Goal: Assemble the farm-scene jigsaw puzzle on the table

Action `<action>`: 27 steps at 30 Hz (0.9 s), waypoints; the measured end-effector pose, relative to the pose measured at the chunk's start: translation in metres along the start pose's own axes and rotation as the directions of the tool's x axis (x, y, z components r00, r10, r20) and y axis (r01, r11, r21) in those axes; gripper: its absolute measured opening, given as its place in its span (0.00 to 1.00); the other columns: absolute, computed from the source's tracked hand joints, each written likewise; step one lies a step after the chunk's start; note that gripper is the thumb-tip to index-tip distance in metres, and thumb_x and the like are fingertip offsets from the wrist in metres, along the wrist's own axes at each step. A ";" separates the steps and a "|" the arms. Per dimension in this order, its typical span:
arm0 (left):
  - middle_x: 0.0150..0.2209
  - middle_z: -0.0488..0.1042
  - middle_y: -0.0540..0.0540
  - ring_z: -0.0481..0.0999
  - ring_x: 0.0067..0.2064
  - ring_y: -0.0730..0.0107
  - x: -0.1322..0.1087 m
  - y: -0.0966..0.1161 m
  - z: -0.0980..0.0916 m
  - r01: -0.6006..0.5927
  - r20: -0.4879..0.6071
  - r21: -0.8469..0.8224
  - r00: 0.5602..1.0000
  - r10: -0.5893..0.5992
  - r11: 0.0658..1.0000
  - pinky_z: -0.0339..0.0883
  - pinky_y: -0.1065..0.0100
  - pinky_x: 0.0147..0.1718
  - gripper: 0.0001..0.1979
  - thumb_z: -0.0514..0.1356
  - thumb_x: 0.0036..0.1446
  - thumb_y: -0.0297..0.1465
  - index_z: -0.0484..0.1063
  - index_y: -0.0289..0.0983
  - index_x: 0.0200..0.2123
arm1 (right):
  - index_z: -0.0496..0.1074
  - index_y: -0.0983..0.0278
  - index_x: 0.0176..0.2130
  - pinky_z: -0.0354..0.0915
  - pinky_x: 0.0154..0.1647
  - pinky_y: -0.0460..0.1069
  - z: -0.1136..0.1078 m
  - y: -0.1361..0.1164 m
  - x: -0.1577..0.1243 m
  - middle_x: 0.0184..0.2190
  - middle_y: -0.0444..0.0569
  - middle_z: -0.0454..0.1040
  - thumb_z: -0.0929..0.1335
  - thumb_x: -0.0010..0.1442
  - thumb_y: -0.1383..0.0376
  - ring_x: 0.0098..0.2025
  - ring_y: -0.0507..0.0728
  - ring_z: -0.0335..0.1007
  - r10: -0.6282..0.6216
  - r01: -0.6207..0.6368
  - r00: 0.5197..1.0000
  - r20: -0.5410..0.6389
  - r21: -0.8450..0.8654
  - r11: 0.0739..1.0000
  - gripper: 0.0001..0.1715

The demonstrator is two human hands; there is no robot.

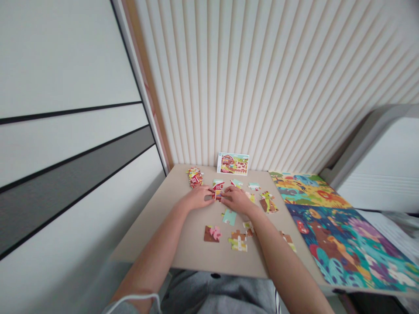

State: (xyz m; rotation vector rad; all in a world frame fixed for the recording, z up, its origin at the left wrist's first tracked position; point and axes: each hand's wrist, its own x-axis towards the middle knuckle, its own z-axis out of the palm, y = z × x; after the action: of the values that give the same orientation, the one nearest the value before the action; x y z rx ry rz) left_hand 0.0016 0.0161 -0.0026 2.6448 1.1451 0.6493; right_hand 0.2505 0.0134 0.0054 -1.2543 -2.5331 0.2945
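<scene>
Jigsaw pieces (pixel 229 216) lie flat, scattered, picture up; a small heap (pixel 195 177) sits far left.

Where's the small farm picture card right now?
In the head view, the farm picture card leans against the ribbed wall panel at the tan table's far edge.

The camera worn on the person's head looks forward and steeply down from above their grey trousers (pixel 212 296), past both forearms and onto the desk (pixel 193 257). The left hand (pixel 196 197) and right hand (pixel 237 199) sit near the frame's centre, seen from about arm's reach, while a wide lens bends the ribbed wall panel (pixel 262 83) across the top and the white panelled wall (pixel 65 174) down the left side.
</scene>
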 end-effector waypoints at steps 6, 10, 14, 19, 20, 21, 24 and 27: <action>0.54 0.76 0.44 0.75 0.55 0.61 0.001 -0.004 0.005 0.003 -0.019 0.017 1.000 -0.003 1.000 0.65 0.61 0.58 0.12 0.61 0.61 0.35 0.80 0.42 0.45 | 0.76 0.57 0.54 0.62 0.56 0.53 -0.010 0.007 -0.001 0.52 0.50 0.75 0.69 0.64 0.56 0.54 0.60 0.69 -0.011 0.008 1.000 0.016 0.166 0.986 0.21; 0.54 0.76 0.44 0.75 0.55 0.60 0.001 -0.004 0.006 0.020 -0.024 -0.020 0.999 -0.020 1.000 0.65 0.62 0.58 0.10 0.62 0.59 0.34 0.78 0.40 0.44 | 0.79 0.62 0.42 0.66 0.45 0.48 -0.018 0.021 -0.005 0.40 0.48 0.80 0.73 0.58 0.57 0.43 0.57 0.74 0.021 -0.042 0.997 0.077 0.292 0.956 0.14; 0.52 0.78 0.44 0.76 0.53 0.60 -0.001 0.001 0.003 0.044 -0.019 -0.054 0.999 -0.045 0.998 0.66 0.62 0.57 0.16 0.62 0.60 0.35 0.75 0.40 0.51 | 0.78 0.64 0.34 0.64 0.36 0.46 -0.019 0.033 -0.008 0.32 0.45 0.79 0.74 0.56 0.57 0.35 0.55 0.73 0.071 -0.126 0.978 0.194 0.289 0.949 0.12; 0.57 0.75 0.43 0.73 0.58 0.59 -0.001 0.001 0.002 0.031 0.003 -0.021 1.000 -0.031 0.999 0.63 0.61 0.60 0.20 0.63 0.60 0.37 0.73 0.42 0.55 | 0.79 0.60 0.38 0.65 0.39 0.47 -0.019 0.030 -0.010 0.35 0.44 0.79 0.76 0.51 0.56 0.38 0.56 0.73 0.045 -0.121 0.959 0.279 0.261 0.958 0.15; 0.57 0.74 0.43 0.73 0.58 0.59 -0.001 0.001 0.003 0.030 0.008 -0.014 1.000 -0.029 0.999 0.63 0.61 0.60 0.20 0.63 0.60 0.37 0.73 0.42 0.55 | 0.79 0.59 0.39 0.65 0.40 0.48 -0.019 0.028 -0.011 0.36 0.44 0.79 0.77 0.49 0.56 0.39 0.57 0.73 0.033 -0.102 0.959 0.280 0.235 0.967 0.17; 0.57 0.74 0.43 0.72 0.58 0.59 -0.001 0.000 0.004 0.030 0.011 -0.008 0.999 -0.030 1.000 0.63 0.61 0.60 0.20 0.63 0.60 0.38 0.73 0.42 0.55 | 0.79 0.58 0.40 0.64 0.42 0.48 -0.020 0.026 -0.011 0.38 0.44 0.79 0.78 0.48 0.56 0.41 0.58 0.73 0.029 -0.089 0.960 0.278 0.205 0.975 0.18; 0.57 0.74 0.43 0.72 0.58 0.59 -0.001 -0.002 0.005 0.024 0.015 -0.001 1.000 -0.024 1.000 0.62 0.61 0.61 0.20 0.63 0.60 0.38 0.73 0.42 0.55 | 0.79 0.57 0.41 0.64 0.43 0.49 -0.021 0.022 -0.012 0.40 0.45 0.79 0.78 0.48 0.58 0.42 0.59 0.73 0.069 -0.107 0.961 0.268 0.129 0.986 0.19; 0.57 0.74 0.43 0.73 0.58 0.60 -0.001 -0.001 0.004 0.010 0.001 -0.001 1.000 -0.010 1.000 0.63 0.61 0.60 0.19 0.63 0.60 0.38 0.74 0.41 0.55 | 0.79 0.58 0.41 0.64 0.42 0.49 -0.023 0.027 -0.014 0.40 0.47 0.79 0.77 0.51 0.59 0.41 0.59 0.74 0.138 -0.162 0.958 0.253 0.079 0.984 0.16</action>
State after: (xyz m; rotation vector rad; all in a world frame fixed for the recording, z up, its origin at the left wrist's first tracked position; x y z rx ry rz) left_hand 0.0021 0.0161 -0.0074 2.6361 1.1567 0.6471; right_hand 0.2869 0.0199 0.0161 -1.4540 -2.5895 0.6392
